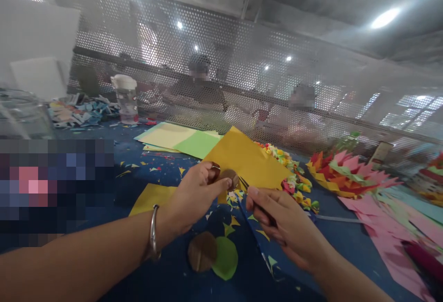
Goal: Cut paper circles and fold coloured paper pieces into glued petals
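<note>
A perforated grey screen [155, 62] bounds the far side of the dark-blue surface [166, 274]; the near room holds a flat brown disc [202, 252] touching a green paper circle [227, 260]. The left hand [192, 193] pinches another round brown disc [230, 178] before a golden-yellow paper sheet [252, 156]; the right hand's [277, 214] grip grasps a slim, dark-tipped tool [244, 182] beside it.

A dark-blue desk [159, 279] is bordered by a long grey perforated screen [238, 62], through which small round white lights [179, 25] are seen. Above the screen, a grey ceiling [311, 6] is lit by a bright oval lamp [386, 18]; paned windows [411, 112] are glimpsed toward its right end.
</note>
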Motion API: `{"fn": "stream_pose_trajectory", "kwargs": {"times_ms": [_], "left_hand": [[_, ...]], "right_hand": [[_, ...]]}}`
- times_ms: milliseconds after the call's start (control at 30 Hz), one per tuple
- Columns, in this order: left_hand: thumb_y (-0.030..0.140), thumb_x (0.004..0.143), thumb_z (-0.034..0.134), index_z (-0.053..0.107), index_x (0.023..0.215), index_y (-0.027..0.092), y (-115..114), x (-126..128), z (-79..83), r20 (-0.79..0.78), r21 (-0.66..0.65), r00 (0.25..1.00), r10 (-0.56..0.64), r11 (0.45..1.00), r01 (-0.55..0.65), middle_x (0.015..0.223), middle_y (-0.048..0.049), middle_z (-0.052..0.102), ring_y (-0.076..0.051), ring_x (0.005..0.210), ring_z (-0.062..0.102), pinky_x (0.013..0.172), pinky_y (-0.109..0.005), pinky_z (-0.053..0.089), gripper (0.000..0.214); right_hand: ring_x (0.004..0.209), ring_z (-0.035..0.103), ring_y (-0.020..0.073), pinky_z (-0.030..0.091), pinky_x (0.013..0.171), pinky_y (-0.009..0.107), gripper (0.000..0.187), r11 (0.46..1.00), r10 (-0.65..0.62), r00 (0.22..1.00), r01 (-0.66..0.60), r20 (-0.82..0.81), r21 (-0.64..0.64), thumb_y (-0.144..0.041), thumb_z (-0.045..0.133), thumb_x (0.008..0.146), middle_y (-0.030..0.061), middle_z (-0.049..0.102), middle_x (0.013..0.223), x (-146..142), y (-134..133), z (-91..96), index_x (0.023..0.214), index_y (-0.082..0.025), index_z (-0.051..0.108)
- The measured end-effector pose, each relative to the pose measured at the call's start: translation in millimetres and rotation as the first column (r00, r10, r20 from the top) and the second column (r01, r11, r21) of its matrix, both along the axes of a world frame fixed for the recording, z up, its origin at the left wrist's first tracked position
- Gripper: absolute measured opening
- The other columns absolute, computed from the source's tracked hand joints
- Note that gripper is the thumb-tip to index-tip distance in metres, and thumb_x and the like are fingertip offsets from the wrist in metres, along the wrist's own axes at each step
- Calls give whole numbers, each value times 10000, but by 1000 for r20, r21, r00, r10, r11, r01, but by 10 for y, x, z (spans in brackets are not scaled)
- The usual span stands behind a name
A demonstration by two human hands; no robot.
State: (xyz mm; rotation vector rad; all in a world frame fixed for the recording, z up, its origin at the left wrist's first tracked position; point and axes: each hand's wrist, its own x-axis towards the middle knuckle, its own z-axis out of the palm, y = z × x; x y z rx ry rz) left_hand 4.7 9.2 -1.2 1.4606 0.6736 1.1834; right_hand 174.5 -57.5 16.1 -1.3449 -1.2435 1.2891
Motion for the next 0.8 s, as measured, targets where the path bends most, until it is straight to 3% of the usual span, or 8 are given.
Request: {"fn": "stream_pose_trajectory", "kwargs": {"times_ms": [167, 333, 500, 800], "left_hand": [[186, 726, 688, 619, 765, 179, -26, 15, 33, 143, -123, 987, -72, 988, 90, 749, 9, 659, -124, 731, 585, 745, -250, 437, 80], [224, 700, 717, 599, 678, 166, -91, 40, 23, 122, -171, 983, -139, 972, 159, 681, 5, 625, -124, 661, 549, 672, -250, 414, 133], [224, 739, 677, 617, 715, 155, -127, 53, 11, 97, -149, 968, -229, 959, 242, 699, 3, 606, -120, 664, 528, 656, -242, 399, 94], [232, 685, 750, 571, 650, 146, -111, 45, 6, 176, -221, 962, -208, 944, 244, 617, 26, 548, -88, 600, 466, 614, -230, 362, 202]], "right_hand": [[333, 215, 1, 110, 334, 177, 469, 1000, 5, 1000, -5, 14, 2, -611, 656, 789, -107, 351, 483, -2, 8, -19, 693, -160, 570], [342, 216, 4, 105, 349, 181, 467, 1000, -12, 999, 12, 39, 2, -610, 648, 797, -108, 346, 477, -10, 11, -28, 695, -160, 576], [365, 215, 14, 128, 375, 191, 472, 999, -33, 999, 33, 43, 2, -605, 645, 806, -109, 323, 464, -10, -1, -14, 673, -160, 558], [408, 190, 30, 101, 401, 210, 467, 999, -7, 998, 4, 67, 49, -588, 635, 827, -106, 295, 472, 13, 1, -39, 666, -156, 555]]}}
